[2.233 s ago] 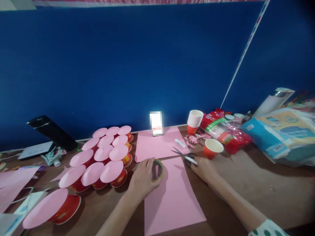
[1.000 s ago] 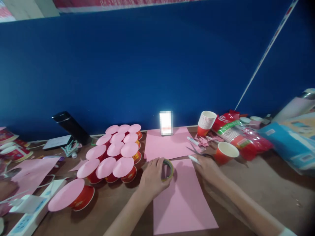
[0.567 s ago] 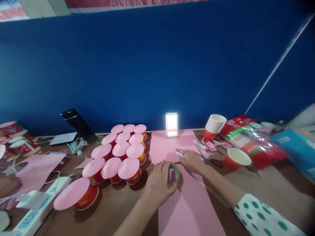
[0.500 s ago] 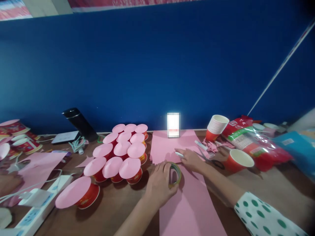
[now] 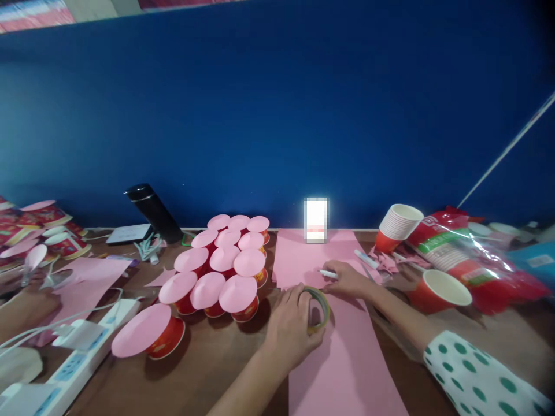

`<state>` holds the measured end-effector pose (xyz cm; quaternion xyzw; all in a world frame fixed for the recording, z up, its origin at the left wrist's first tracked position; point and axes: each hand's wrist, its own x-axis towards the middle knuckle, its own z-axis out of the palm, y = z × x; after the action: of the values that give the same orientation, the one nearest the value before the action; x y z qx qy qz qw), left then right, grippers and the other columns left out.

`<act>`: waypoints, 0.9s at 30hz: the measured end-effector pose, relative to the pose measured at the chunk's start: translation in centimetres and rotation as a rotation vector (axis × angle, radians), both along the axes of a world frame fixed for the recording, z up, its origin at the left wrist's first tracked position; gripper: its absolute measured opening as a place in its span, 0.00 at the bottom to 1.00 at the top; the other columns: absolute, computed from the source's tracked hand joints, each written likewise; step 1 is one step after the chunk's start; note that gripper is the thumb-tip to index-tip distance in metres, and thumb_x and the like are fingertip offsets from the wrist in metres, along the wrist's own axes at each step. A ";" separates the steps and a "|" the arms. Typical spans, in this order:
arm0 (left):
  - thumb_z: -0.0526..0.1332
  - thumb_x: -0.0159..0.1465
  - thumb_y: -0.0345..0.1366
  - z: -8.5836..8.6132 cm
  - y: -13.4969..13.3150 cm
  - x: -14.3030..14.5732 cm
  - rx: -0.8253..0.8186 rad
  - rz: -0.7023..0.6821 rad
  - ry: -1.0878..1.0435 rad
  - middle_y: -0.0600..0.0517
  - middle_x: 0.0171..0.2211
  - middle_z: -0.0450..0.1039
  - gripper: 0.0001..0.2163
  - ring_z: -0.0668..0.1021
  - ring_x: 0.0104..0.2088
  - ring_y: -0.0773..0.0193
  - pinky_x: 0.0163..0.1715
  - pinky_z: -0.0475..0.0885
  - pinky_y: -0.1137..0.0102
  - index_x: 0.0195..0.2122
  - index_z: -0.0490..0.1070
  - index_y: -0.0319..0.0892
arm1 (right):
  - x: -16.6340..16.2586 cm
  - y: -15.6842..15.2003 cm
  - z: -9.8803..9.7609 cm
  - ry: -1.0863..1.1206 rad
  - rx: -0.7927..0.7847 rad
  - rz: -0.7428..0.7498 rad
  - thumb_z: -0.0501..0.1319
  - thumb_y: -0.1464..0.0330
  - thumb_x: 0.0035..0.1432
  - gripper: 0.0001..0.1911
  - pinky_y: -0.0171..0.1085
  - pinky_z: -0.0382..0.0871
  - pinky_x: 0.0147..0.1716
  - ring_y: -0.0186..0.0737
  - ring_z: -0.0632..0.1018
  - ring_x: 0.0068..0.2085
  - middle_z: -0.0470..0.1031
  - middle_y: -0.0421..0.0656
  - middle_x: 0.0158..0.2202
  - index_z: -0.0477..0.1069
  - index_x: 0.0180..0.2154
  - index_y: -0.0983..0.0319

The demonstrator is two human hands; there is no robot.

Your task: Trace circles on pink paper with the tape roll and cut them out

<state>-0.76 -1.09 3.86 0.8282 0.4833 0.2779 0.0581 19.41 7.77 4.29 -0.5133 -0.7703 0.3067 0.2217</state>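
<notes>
Nearest me, a smooth, flat rectangular sheet of pink paper lay on the brown wooden bench. At its far end my left hand was curled over a ring-shaped roll of yellowish tape, thumb and fingers closed round its rim, pressing it flat on the paper. Just beyond the roll my right hand was pinched on a thin white pen, whose tip pointed left over the paper's far edge.

To the left stood a cluster of red paper cups capped with round pink paper discs, packed touching one another, and a white plastic power strip nearer me. To the right sat an open red paper cup with a pale inside. Farther back lay a second pink paper sheet, a tilted stack of red paper cups and a glossy black cylindrical flask, against the matte blue wall.

Two seconds earlier my right hand had rested by the scissors at the sheet's right edge; it had since come across to the roll with the pen. My left hand had stayed on the tape throughout.
</notes>
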 end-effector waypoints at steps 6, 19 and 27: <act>0.59 0.54 0.39 0.2 0.0 0.0 -0.013 -0.001 -0.013 0.43 0.47 0.68 0.20 0.70 0.48 0.50 0.49 0.65 0.52 0.48 0.63 0.43 | -0.8 -0.5 -0.1 0.029 -0.002 -0.028 0.64 0.65 0.44 0.09 0.32 0.61 0.27 0.35 0.70 0.28 0.70 0.36 0.25 0.67 0.26 0.62; 0.59 0.55 0.40 0.1 0.0 0.0 -0.026 0.002 0.000 0.43 0.47 0.68 0.19 0.70 0.49 0.50 0.50 0.64 0.53 0.48 0.64 0.43 | -0.9 -0.5 -0.7 0.099 -0.034 -0.054 0.63 0.66 0.44 0.08 0.32 0.63 0.27 0.35 0.72 0.28 0.71 0.36 0.25 0.66 0.27 0.62; 0.59 0.55 0.41 -0.4 -0.4 -0.2 -0.107 0.041 0.024 0.41 0.56 0.59 0.22 0.68 0.52 0.48 0.47 0.68 0.56 0.50 0.61 0.44 | -0.3 -1.1 1.2 0.151 -0.059 -0.138 0.61 0.60 0.49 0.12 0.34 0.66 0.28 0.36 0.73 0.27 0.71 0.38 0.24 0.68 0.29 0.62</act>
<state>-0.99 -1.48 3.46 0.8171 0.5149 0.2431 0.0907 19.13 6.71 5.46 -0.5470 -0.7047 0.3511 0.2845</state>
